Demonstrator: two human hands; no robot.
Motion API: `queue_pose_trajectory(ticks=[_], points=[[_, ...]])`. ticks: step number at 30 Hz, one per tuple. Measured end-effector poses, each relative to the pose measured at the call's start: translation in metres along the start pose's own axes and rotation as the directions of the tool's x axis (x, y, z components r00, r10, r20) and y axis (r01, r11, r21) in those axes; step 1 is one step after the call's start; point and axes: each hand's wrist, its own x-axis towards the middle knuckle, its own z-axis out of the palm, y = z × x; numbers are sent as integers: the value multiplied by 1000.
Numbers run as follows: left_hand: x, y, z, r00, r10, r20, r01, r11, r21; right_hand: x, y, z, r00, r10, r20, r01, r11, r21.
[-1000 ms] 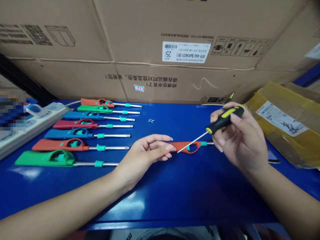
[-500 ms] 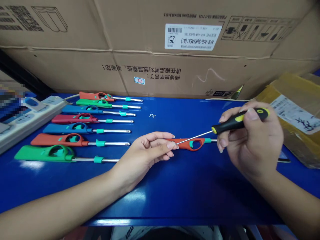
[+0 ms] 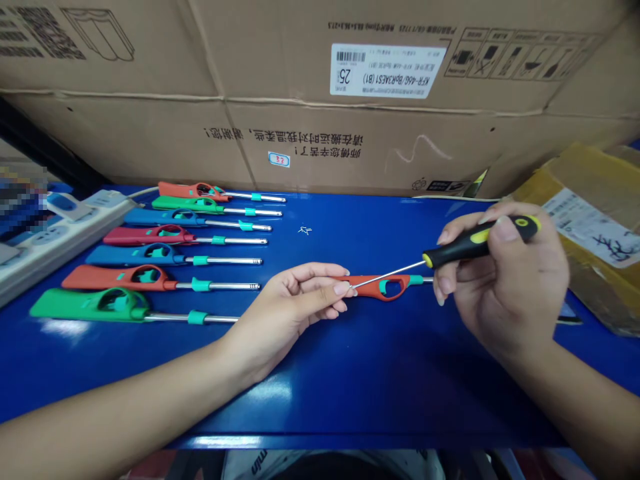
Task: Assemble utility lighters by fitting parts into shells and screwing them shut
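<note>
Compared with a second ago, the right hand [image 3: 515,287] is sitting farther right, and its screwdriver [image 3: 463,247] is slanting at a shallower angle, its tip now meeting the left fingertips. The right hand is wrapping its fingers firmly round the black-and-yellow handle, thumb pressing on top. The left hand [image 3: 295,303] is reaching in with its wrist slightly bent, thumb and finger coming together at the tip; whether they are pinching the shaft or something tiny is impossible to tell.

The orange gas lighter [image 3: 369,292] is lying on the blue table [image 3: 350,387] between the hands, showing a teal trigger inside its guard and a teal collar on its metal tube. The left hand is covering its rear end, and the right fingers are hiding the tube's far end.

Seven more lighters [image 3: 75,305] are lying in a row at the left, beside a white power strip [image 3: 67,223]; the left hand is blocking the nearest green one's tip. Tiny pale pieces [image 3: 305,231] are resting beyond the hands. A large carton [image 3: 280,67] is standing behind, and a taped box [image 3: 590,230] is sitting at the right.
</note>
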Motion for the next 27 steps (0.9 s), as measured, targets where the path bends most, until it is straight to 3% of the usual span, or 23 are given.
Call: queue_pose_trajectory(ticks=[12, 21, 27], points=[[0, 0, 0, 999, 23, 24, -23, 1000, 9, -1, -1, 0, 1000, -9, -9, 9, 1000, -20], [0, -1, 0, 998, 39, 40, -41, 999, 32, 4, 2, -3, 998, 32, 52, -33, 999, 33], [2, -2, 0, 998, 53, -29, -52, 998, 27, 2, 5, -1, 999, -21, 37, 20, 1000, 21]])
